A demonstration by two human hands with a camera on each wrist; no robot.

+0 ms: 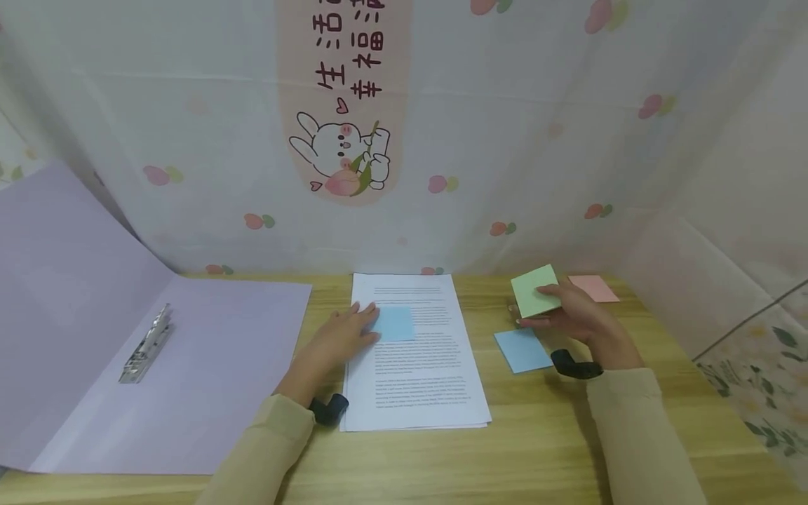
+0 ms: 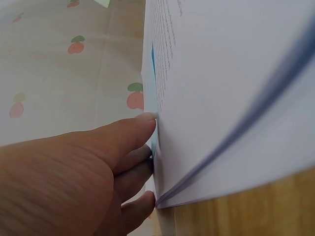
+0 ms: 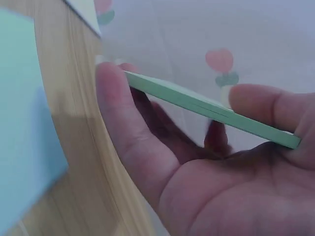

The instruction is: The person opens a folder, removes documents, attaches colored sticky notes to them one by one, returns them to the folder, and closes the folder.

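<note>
My left hand [image 1: 341, 335] rests its fingers on the left part of a printed paper stack [image 1: 429, 386], touching the edge of a blue sticky note [image 1: 396, 324] that lies on the top sheet. In the left wrist view the fingertips [image 2: 147, 118] press at the paper's edge, and they look fairly straight. My right hand [image 1: 577, 315] holds a green sticky note pad [image 1: 533, 291] above the table, thumb on top and fingers beneath. The right wrist view shows the green pad [image 3: 197, 104] edge-on between thumb and fingers. Just below that hand lies a blue sticky note pad [image 1: 522, 351].
A pink sticky note pad [image 1: 593, 288] lies behind the right hand. At the left, an opened purple folder [image 1: 246, 365] with a metal clip [image 1: 146, 344] covers the table's side. A patterned curtain [image 1: 505, 140] hangs along the back of the wooden table [image 1: 429, 466].
</note>
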